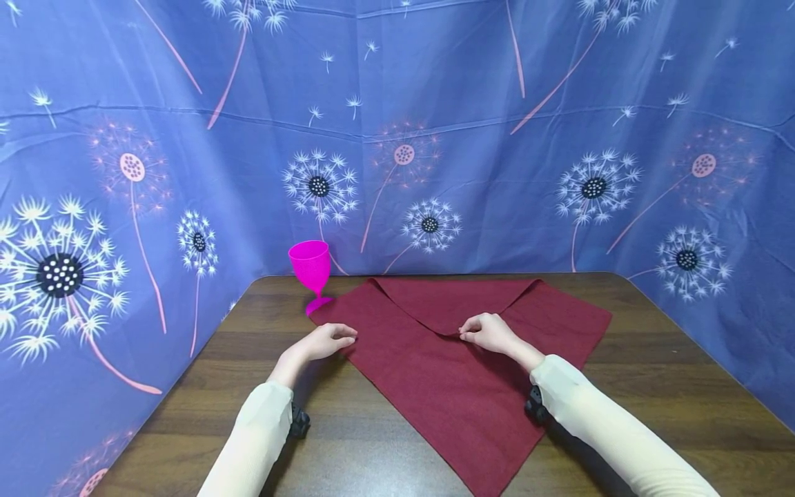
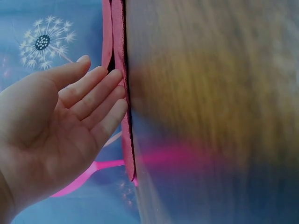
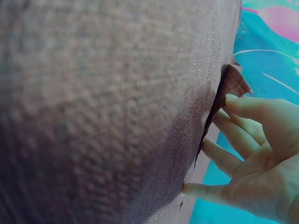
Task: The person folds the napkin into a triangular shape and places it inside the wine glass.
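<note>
A dark red cloth [image 1: 428, 379] lies cornerwise on the table, one corner pointing toward me. Its far part is folded over toward the middle as a flap [image 1: 456, 304]. At the tip of that flap my right hand [image 1: 493, 335] pinches the fabric between thumb and fingertips; the right wrist view shows the pinched edge [image 3: 233, 84] raised a little. My left hand [image 1: 319, 342] hovers by the cloth's left edge, its fingers [image 2: 96, 95] extended and holding nothing. Just beyond it a bright pink goblet [image 1: 312, 266] stands upright at the cloth's left corner.
The wooden table [image 1: 205, 414] has its far edge close behind the cloth. A blue curtain [image 1: 497, 172] printed with dandelions hangs around the back and sides. Each wrist carries a small black camera [image 1: 299, 421].
</note>
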`<control>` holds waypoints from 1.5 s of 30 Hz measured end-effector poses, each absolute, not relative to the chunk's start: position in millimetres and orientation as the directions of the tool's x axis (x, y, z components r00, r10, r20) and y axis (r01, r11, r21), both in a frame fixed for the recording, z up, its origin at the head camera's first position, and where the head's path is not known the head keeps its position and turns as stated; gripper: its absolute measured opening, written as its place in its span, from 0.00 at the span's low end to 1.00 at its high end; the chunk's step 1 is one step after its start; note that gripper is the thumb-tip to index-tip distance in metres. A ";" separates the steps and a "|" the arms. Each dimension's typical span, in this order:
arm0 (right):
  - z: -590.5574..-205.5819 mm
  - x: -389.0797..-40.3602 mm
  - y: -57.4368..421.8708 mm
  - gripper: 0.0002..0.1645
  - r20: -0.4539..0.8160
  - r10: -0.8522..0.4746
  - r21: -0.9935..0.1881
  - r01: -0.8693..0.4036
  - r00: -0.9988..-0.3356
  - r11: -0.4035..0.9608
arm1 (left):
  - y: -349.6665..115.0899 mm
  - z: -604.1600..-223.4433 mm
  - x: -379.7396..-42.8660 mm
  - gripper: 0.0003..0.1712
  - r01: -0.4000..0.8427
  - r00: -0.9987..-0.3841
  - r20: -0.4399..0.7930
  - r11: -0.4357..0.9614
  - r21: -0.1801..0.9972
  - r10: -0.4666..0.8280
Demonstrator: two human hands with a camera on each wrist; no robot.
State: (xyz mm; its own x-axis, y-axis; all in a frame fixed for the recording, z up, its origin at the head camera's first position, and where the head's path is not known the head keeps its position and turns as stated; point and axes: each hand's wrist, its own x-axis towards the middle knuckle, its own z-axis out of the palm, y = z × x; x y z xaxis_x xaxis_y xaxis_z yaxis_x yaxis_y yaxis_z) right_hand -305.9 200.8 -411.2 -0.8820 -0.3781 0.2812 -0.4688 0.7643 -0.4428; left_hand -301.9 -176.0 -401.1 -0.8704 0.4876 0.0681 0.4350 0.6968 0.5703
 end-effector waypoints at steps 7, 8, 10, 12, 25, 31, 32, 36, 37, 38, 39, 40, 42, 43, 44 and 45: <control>-413.4 -308.9 199.8 0.06 0.276 -0.379 -0.437 -0.466 -0.884 0.770 | -177.6 -403.5 -301.6 0.17 0.421 -0.876 0.059 0.696 0.582 0.480; -413.5 -309.5 199.6 0.06 0.273 -0.380 -0.437 -0.466 -0.884 0.769 | -178.0 -403.6 -301.7 0.17 0.418 -0.877 0.058 0.698 0.582 0.478; -413.6 -311.0 198.8 0.06 0.268 -0.381 -0.437 -0.464 -0.885 0.770 | -179.1 -404.3 -302.1 0.17 0.419 -0.878 0.060 0.702 0.576 0.475; -413.8 -312.6 197.7 0.06 0.265 -0.383 -0.437 -0.464 -0.885 0.771 | -180.3 -404.3 -302.4 0.17 0.409 -0.884 0.058 0.708 0.575 0.463; -409.4 -316.4 193.1 0.06 0.268 -0.393 -0.441 -0.475 -0.879 0.762 | -186.8 -401.1 -304.0 0.16 0.415 -0.888 0.079 0.713 0.566 0.454; -410.8 -317.4 192.4 0.06 0.282 -0.403 -0.450 -0.491 -0.871 0.746 | -189.4 -403.7 -307.8 0.16 0.407 -0.894 0.090 0.712 0.572 0.439; -411.0 -317.8 192.2 0.06 0.285 -0.404 -0.454 -0.494 -0.869 0.742 | -190.0 -404.1 -308.6 0.16 0.406 -0.895 0.091 0.712 0.573 0.437; -412.1 -319.5 191.1 0.06 0.295 -0.411 -0.460 -0.505 -0.863 0.731 | -192.5 -406.4 -311.7 0.16 0.413 -0.893 0.099 0.710 0.570 0.439; -412.3 -320.1 190.6 0.06 0.296 -0.413 -0.462 -0.507 -0.862 0.728 | -193.1 -406.8 -312.3 0.16 0.415 -0.892 0.103 0.708 0.571 0.440; -412.5 -320.4 190.2 0.06 0.296 -0.414 -0.464 -0.508 -0.861 0.726 | -193.8 -407.2 -312.8 0.16 0.412 -0.893 0.103 0.707 0.574 0.437; -412.8 -320.8 189.8 0.06 0.296 -0.415 -0.464 -0.509 -0.861 0.725 | -194.3 -407.4 -313.1 0.16 0.408 -0.895 0.101 0.706 0.579 0.434; -413.1 -321.1 189.5 0.06 0.296 -0.414 -0.466 -0.509 -0.861 0.724 | -194.8 -407.6 -313.2 0.16 0.408 -0.895 0.102 0.706 0.578 0.434; -413.3 -321.1 189.0 0.06 0.294 -0.412 -0.469 -0.506 -0.862 0.724 | -195.4 -407.2 -312.5 0.16 0.402 -0.897 0.096 0.706 0.583 0.431; -413.4 -320.9 188.6 0.06 0.292 -0.410 -0.470 -0.503 -0.864 0.725 | -196.1 -407.0 -312.4 0.16 0.402 -0.896 0.097 0.698 0.592 0.434; -413.4 -320.5 188.3 0.06 0.291 -0.407 -0.473 -0.500 -0.866 0.726 | -197.1 -406.7 -312.3 0.17 0.398 -0.895 0.092 0.690 0.604 0.436; -413.4 -320.3 188.0 0.06 0.291 -0.404 -0.476 -0.498 -0.867 0.725 | -198.0 -406.5 -312.2 0.17 0.404 -0.891 0.095 0.680 0.612 0.444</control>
